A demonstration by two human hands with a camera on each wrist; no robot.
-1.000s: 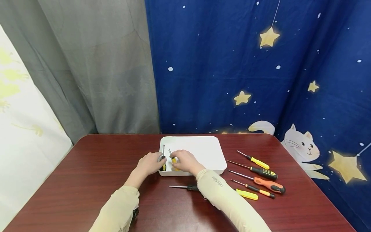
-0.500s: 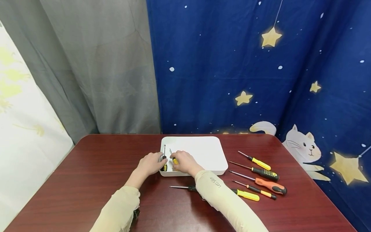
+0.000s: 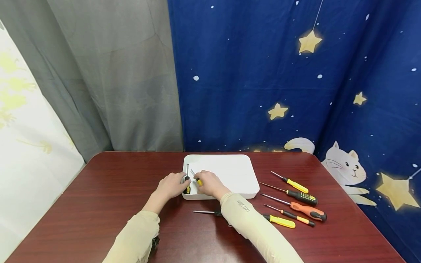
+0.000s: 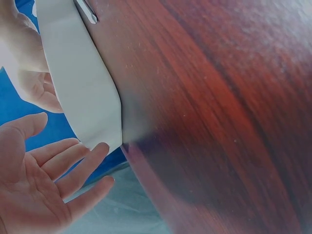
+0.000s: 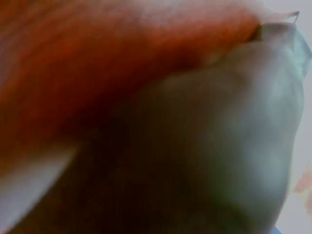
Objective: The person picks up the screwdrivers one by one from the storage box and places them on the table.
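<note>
In the head view, a white tray (image 3: 227, 173) lies near the far side of the table. My right hand (image 3: 210, 183) reaches into its left part and pinches a small yellow-and-black screwdriver (image 3: 198, 181), shaft pointing away and to the left. Left of it, a black screwdriver with a yellow mark (image 3: 187, 189) lies along the tray's left wall. My left hand (image 3: 171, 184) is at that wall, thumb close beside the black screwdriver. Loosely spread fingers of the left hand (image 4: 58, 180) appear beside the tray's outer side (image 4: 80, 73) in the left wrist view. The right wrist view is blurred, mostly sleeve (image 5: 219, 136).
To the tray's right lie several screwdrivers, among them a yellow one (image 3: 297, 185), a black one (image 3: 302, 197) and an orange one (image 3: 308, 211). In front of the tray, a black screwdriver (image 3: 205, 212) and a yellow-handled one (image 3: 282, 221) are partly under the right forearm.
The screwdriver in my right hand has turned slightly, its tip swinging left toward the black one. My left hand stays at the tray wall. The head view has shifted slightly.
</note>
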